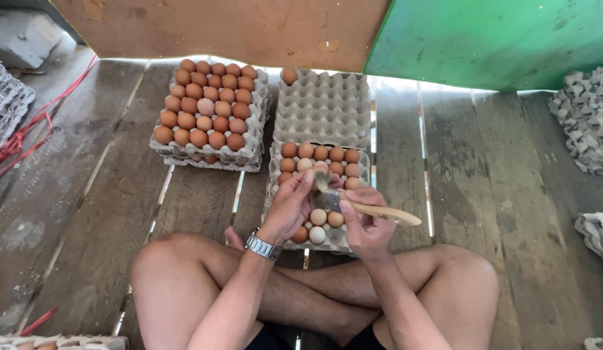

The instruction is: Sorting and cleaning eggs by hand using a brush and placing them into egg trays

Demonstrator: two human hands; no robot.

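At frame centre, our left hand pinches an egg, mostly hidden by fingers. Our right hand grips a wooden-handled brush, bristles touching that egg. Beneath: a part-filled egg tray, partly covered by our hands. Upper left: a full tray stack. Above centre: a near-empty tray.

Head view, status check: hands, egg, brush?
Left hand holds an egg. Right hand grips the brush, bristles on the egg. Egg tray directly beneath; nothing in the way.
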